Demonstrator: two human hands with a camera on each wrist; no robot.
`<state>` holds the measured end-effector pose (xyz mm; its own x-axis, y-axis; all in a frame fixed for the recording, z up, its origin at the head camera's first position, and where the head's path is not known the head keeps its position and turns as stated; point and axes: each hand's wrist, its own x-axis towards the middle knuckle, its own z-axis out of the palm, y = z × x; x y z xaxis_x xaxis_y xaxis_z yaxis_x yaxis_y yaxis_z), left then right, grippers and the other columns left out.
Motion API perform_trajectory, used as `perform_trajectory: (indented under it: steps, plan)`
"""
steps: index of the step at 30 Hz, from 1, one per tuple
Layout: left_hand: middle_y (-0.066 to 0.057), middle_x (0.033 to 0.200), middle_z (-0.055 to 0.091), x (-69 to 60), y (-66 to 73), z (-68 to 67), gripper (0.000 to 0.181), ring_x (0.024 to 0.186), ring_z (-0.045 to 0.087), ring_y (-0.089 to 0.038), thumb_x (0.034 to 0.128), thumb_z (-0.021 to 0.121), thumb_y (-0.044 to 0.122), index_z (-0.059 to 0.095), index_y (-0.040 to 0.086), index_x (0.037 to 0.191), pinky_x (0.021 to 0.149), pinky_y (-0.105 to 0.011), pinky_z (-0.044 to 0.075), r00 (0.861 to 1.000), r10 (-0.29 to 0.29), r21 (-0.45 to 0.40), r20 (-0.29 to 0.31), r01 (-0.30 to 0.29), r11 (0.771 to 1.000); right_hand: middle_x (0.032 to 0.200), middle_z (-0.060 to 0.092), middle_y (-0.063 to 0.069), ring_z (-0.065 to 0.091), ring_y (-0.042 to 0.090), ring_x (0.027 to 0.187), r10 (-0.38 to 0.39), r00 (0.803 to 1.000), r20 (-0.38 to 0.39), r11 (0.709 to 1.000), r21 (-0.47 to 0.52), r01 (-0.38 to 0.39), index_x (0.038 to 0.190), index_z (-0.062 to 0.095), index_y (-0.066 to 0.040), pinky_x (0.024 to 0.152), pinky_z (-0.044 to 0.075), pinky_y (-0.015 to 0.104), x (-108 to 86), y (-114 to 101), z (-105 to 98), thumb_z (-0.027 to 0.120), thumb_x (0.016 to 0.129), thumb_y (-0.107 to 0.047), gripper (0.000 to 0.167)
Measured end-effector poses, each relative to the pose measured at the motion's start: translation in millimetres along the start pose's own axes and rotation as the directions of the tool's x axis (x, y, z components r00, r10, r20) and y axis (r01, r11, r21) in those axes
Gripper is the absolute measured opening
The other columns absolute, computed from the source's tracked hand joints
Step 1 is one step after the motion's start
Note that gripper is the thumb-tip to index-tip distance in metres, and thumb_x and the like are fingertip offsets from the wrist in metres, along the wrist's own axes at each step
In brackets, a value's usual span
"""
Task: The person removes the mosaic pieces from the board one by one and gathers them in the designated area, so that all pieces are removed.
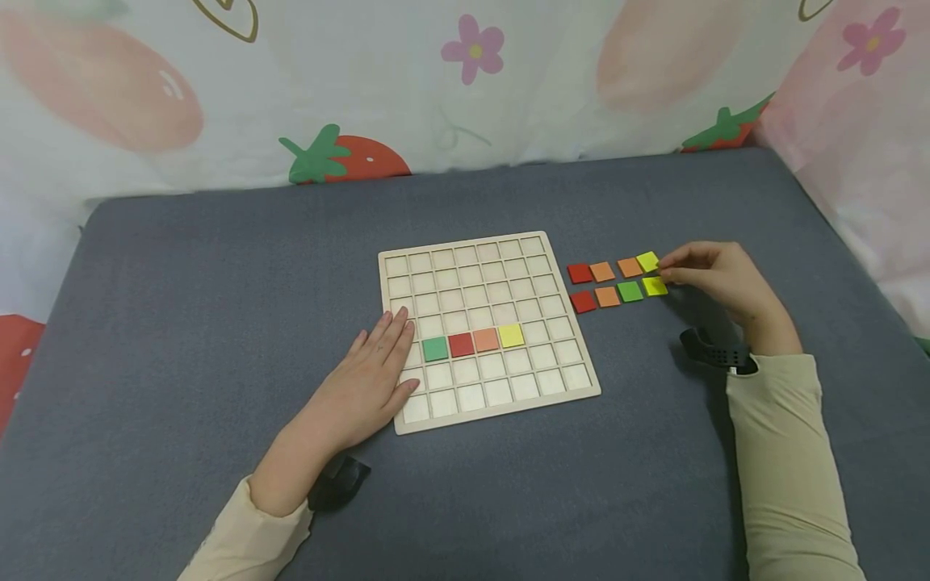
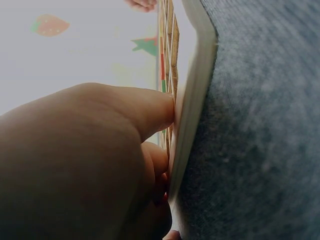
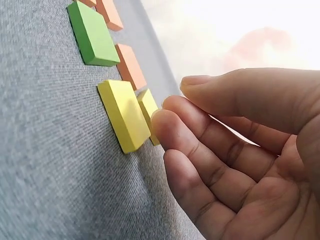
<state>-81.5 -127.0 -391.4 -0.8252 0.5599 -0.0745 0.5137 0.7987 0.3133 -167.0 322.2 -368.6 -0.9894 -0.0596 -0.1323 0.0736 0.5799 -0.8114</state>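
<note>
A pale wooden grid board lies on the table. In one of its rows sit a green tile, a red tile, an orange tile and a yellow tile, side by side. My left hand rests flat on the board's left edge, fingers extended. Right of the board, my right hand is at the end of two tile rows, its fingertips close to the far yellow tile and the near yellow tile. In the right wrist view, no tile shows between its loosely bent fingers.
Beside the board lie loose red tiles, orange tiles and a green tile. Grey cloth covers the table. A printed curtain hangs behind the far edge. Black wrist devices are worn on both arms.
</note>
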Motion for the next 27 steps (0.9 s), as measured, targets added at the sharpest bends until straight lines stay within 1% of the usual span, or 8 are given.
perform_trajectory:
  steps: [6, 9, 18, 22, 27]
  plan:
    - [-0.018, 0.156, 0.012, 0.2, 0.3, -0.5, 0.065, 0.143, 0.008, -0.031, 0.0983, 0.048, 0.028, 0.02, -0.006, 0.147, 0.112, -0.051, 0.017, 1.0, 0.001, -0.001, 0.004, -0.001, 1.0, 0.084, 0.068, -0.011, 0.061, 0.005, 0.08, -0.013, 1.0, 0.009, 0.999, 0.039, 0.012, 0.108, 0.063, 0.011, 0.069, 0.048, 0.02, 0.3, -2.3, 3.0, 0.065, 0.089, -0.007, 0.027]
    - [-0.018, 0.156, 0.012, 0.0, 0.3, -0.6, 0.065, 0.143, 0.008, -0.031, 0.0984, 0.047, 0.027, 0.02, -0.006, 0.147, 0.112, -0.051, 0.017, 1.0, 0.001, -0.002, 0.002, -0.001, 1.0, 0.084, 0.068, -0.009, 0.062, 0.005, 0.079, -0.019, 1.0, 0.014, 0.999, 0.042, 0.018, 0.108, 0.063, 0.012, 0.069, 0.049, 0.02, 0.6, -4.4, 4.7, 0.065, 0.089, -0.007, 0.026]
    - [-0.018, 0.156, 0.01, 0.5, -0.6, 0.4, 0.065, 0.143, 0.007, -0.031, 0.0984, 0.047, 0.028, 0.02, -0.006, 0.147, 0.112, -0.051, 0.016, 1.0, 0.001, -0.004, 0.006, -0.001, 1.0, 0.086, 0.064, -0.012, 0.056, 0.007, 0.079, -0.032, 0.999, 0.021, 0.999, -0.027, 0.033, 0.105, 0.065, 0.009, 0.068, 0.047, 0.02, 0.6, -14.2, 11.2, 0.069, 0.087, -0.009, 0.026]
    - [-0.018, 0.156, 0.01, 0.7, -1.1, 0.5, 0.066, 0.143, 0.006, -0.031, 0.0983, 0.048, 0.028, 0.02, -0.006, 0.147, 0.112, -0.05, 0.016, 1.0, 0.002, -0.003, 0.007, -0.002, 1.0, 0.088, 0.065, -0.009, 0.056, 0.007, 0.078, -0.042, 0.999, 0.028, 0.998, -0.045, 0.043, 0.104, 0.065, 0.009, 0.066, 0.047, 0.021, 1.2, -17.0, 14.4, 0.069, 0.087, -0.009, 0.025]
    - [-0.018, 0.156, 0.009, 0.5, -1.2, 0.4, 0.066, 0.143, 0.006, -0.03, 0.0982, 0.048, 0.028, 0.019, -0.006, 0.147, 0.112, -0.05, 0.016, 1.0, -0.001, -0.003, 0.007, 0.001, 1.0, 0.089, 0.066, -0.005, 0.057, 0.007, 0.076, -0.052, 0.998, 0.036, 0.998, -0.044, 0.053, 0.103, 0.066, 0.008, 0.064, 0.047, 0.023, 1.3, -20.2, 17.9, 0.069, 0.087, -0.01, 0.025]
